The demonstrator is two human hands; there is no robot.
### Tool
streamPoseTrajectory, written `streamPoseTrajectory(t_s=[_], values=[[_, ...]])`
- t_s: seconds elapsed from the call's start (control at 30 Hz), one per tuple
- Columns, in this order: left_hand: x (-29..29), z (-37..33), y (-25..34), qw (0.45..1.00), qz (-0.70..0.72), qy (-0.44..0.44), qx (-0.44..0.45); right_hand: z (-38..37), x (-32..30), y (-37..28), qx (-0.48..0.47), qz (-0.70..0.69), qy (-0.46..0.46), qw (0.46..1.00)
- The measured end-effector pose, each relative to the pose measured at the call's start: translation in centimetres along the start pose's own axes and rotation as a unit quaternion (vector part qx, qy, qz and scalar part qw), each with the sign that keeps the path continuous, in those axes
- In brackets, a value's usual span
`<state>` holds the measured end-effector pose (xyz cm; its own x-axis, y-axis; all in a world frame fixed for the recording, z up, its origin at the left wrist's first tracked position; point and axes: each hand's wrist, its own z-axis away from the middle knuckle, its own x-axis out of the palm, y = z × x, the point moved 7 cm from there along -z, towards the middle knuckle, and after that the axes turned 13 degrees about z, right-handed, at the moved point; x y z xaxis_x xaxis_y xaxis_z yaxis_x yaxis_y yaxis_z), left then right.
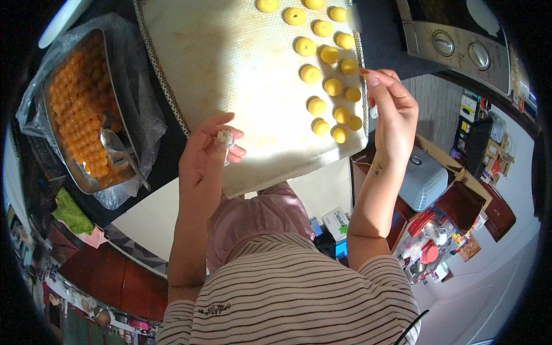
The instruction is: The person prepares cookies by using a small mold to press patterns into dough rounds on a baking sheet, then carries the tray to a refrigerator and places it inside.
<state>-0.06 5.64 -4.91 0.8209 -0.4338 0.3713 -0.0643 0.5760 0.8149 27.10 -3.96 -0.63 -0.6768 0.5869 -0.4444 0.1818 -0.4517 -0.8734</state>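
My left hand (204, 155), with its fingers curled, holds a small white piece with a flower-shaped end (224, 138), perhaps a dough stamp, over the tray's near left part. My right hand (394, 106) is raised at the tray's right edge, thumb and forefinger pinched together beside the yellow dough rounds. What they hold, if anything, is too small to name. Several small dough rounds (317, 106) stand in slanting rows on the right side of the tray, some with a dent or hole on top. They rest on the tray's pale dimpled mat (230, 75).
At left, a metal pan (109, 75) of orange balls (80, 109) sits in clear plastic, with a spoon (123, 155) in it. A green cloth (72, 213) hangs nearby. An oven with two knobs (457, 49) stands far right. A grey-blue case (422, 181) lies lower right.
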Motion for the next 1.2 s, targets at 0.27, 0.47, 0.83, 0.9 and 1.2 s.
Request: streamPoseTrajectory(t_s=[0.27, 0.47, 0.83, 0.9, 1.2], values=[[-0.3, -1.0, 0.0, 1.000, 0.005, -0.012, -0.025, -0.1, 0.8, 2.5, 0.112, -0.094, -0.005, 0.989], [-1.0, -1.7, -0.2, 1.000, -0.027, -0.005, -0.001, -2.7, 1.8, 0.3, 0.000, 0.052, 0.012, 0.999], [-2.2, -2.8, -0.3, 0.998, -0.058, 0.021, -0.028, -8.5, 7.4, -4.7, -0.359, 0.261, -0.104, 0.890], [-2.3, -2.7, -0.3, 0.997, -0.059, 0.030, -0.036, -8.9, 7.8, -5.6, -0.393, 0.282, -0.107, 0.869], [-2.7, -2.7, -0.5, 0.997, -0.049, 0.044, -0.026, -8.5, 8.8, -6.5, -0.426, 0.399, -0.131, 0.801]])
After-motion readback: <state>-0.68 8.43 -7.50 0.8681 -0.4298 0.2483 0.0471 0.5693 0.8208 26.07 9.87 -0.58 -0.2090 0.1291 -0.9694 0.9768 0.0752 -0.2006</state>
